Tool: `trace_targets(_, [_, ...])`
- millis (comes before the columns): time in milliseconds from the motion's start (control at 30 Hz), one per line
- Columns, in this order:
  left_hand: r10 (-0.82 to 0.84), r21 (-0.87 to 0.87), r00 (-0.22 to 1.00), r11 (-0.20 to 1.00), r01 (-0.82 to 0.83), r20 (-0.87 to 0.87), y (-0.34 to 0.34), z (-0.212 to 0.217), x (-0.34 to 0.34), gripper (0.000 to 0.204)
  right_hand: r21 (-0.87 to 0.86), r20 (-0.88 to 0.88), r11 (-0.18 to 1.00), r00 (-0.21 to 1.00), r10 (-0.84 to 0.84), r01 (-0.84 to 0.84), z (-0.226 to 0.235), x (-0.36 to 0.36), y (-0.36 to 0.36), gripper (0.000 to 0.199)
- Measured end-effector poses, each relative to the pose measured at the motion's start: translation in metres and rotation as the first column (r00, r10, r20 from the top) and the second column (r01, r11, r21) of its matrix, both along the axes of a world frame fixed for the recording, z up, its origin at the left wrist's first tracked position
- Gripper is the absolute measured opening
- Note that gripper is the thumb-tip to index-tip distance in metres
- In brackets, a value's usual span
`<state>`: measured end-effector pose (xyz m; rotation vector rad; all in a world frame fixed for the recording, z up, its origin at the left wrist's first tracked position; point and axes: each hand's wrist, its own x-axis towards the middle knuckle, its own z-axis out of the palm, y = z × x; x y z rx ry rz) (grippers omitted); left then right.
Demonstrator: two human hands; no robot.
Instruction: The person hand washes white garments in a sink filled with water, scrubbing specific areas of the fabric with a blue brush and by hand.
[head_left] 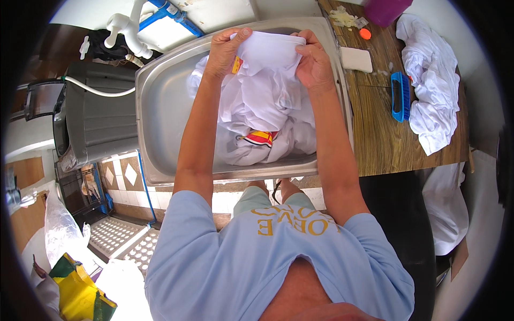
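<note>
A wet-looking white garment (270,51) is stretched between my two hands over a metal sink (147,140). My left hand (224,52) pinches its upper left edge, thumb on top, close to a small yellow patch. At the opposite corner my right hand (315,63) grips the edge between thumb and fingers. The rest of the cloth hangs down into bunched white fabric (292,142) in the basin, and I cannot tell where one piece stops. A red, yellow and black striped patch (261,138) shows in the lower folds.
Right of the sink, a wooden counter (375,144) holds a blue scrub brush (400,97), a pale soap bar (356,60), an orange cap (365,34), a purple container (386,10) and crumpled white cloth (431,80). A white faucet (127,33) stands at the back left, beside a grey bin (101,112).
</note>
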<state>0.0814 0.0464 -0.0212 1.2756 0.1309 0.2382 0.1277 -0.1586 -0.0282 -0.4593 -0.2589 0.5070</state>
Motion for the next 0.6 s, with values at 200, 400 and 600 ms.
trace_targets(200, [-0.015,-0.036,0.999,0.999,0.017,0.051,-0.001,-0.001,0.002,0.016,-0.037,-0.054,0.999,0.998,-0.029,0.027,0.006,-0.003,-0.001,0.018])
trace_targets(400, [-0.001,0.568,1.0,0.823,0.014,-0.024,-0.015,-0.052,0.007,0.035,-0.729,0.443,0.495,0.877,-0.185,0.473,-0.049,0.018,0.004,0.012])
trace_targets(600, [0.123,0.984,0.986,0.15,0.092,-0.111,-0.041,-0.06,0.007,0.042,-0.782,0.563,-0.236,0.817,0.127,0.576,-0.071,0.013,0.003,0.015])
